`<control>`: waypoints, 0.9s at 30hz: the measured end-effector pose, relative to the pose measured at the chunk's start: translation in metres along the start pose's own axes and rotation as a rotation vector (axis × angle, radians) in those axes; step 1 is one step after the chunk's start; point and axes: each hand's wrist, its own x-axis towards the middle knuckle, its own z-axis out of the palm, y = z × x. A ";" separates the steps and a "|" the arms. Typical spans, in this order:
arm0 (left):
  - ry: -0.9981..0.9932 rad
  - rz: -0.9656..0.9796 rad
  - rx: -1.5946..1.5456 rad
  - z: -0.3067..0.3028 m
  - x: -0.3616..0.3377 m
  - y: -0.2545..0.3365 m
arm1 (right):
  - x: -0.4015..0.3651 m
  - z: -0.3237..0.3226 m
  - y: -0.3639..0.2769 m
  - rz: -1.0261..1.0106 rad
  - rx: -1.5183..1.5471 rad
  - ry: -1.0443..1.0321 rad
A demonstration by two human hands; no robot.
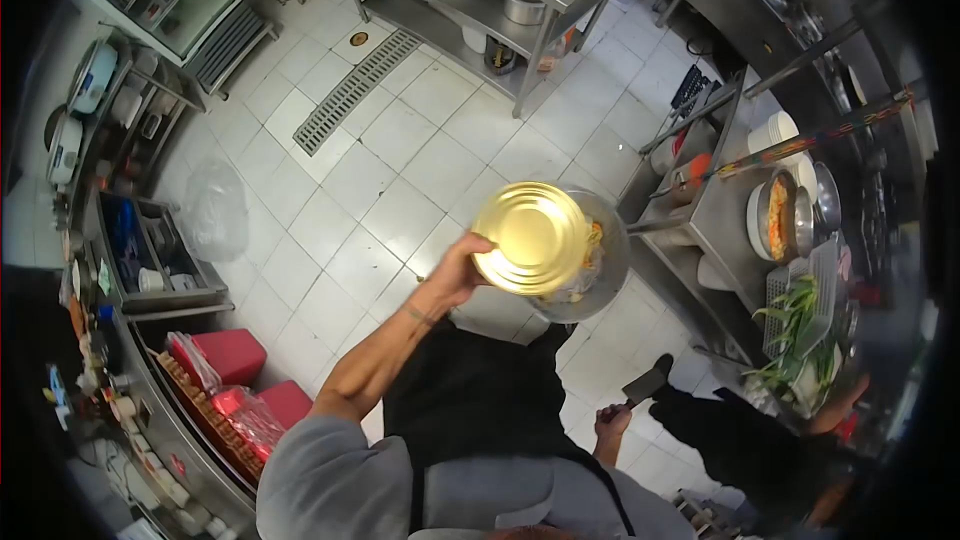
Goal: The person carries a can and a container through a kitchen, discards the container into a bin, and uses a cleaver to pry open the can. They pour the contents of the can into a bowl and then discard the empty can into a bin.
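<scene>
My left hand [463,272] grips a large gold tin can [532,238] at its left edge, with the can's ringed round end facing up toward me. Below and partly behind the can is a round bin [612,275], which looks lined with clear plastic and has food scraps inside. The can hides much of the bin. Low at my right side, my right hand [612,422] is closed around the handle of a cleaver [648,383]. Its broad dark blade points forward, away from my body.
A person in black [740,440] stands close on my right. Metal shelves [700,200] hold bowls and a basket of green leaves [805,330]. Red containers [228,355] sit at left. A plastic bag [215,210] lies near the floor drain [355,95]; a rack [450,10] stands ahead.
</scene>
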 end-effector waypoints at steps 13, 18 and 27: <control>0.487 0.235 0.248 -0.174 -0.093 0.165 | -0.085 0.096 0.064 -0.115 0.059 0.041; 0.407 0.170 0.201 -0.167 -0.057 0.185 | -0.105 0.145 0.068 -0.212 -0.066 -0.052; 0.509 0.116 0.253 -0.130 0.011 0.231 | -0.075 0.337 0.081 -0.544 -0.138 -0.172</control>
